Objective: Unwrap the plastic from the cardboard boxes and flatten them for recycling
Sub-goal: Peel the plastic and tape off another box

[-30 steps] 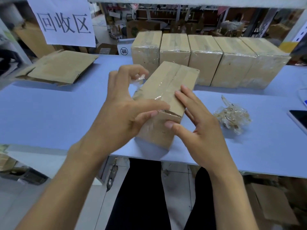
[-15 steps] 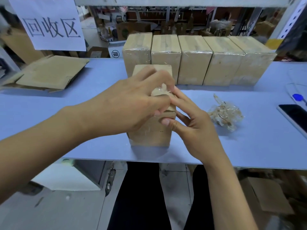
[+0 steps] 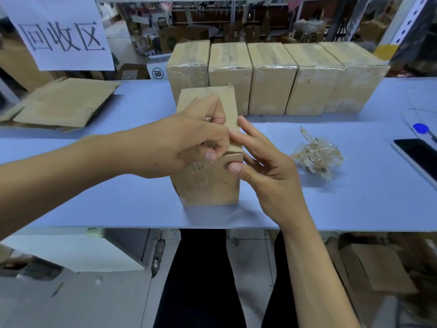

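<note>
From the head camera, you are standing a wrapped cardboard box [image 3: 208, 183] upright near the front edge of the blue bench [image 3: 118, 204], directly in front of you. Your left hand [image 3: 189, 145] is reaching across the box's upper front, its grip closed narrow, with thumb and curled fingers pinching a bit of clear plastic wrap [image 3: 208, 119] at the top edge. Your right hand [image 3: 267, 171] is bracing the box's right side, its grip wide and relaxed, with the fingers [image 3: 246, 131] lying straight along the top corner and the thumb pressing on the front face. Behind the box, 5 more wrapped boxes [image 3: 272, 76] are standing side by side in a row, touching one another. A crumpled wad of removed plastic [image 3: 316, 155] is lying on the bench to the right, apart from your right hand. A flattened piece of cardboard [image 3: 61, 105] is resting at the far left of the bench, under a paper sign [image 3: 59, 31] with handwritten characters. A dark phone [image 3: 418, 157] is lying at the right edge of the bench.
</note>
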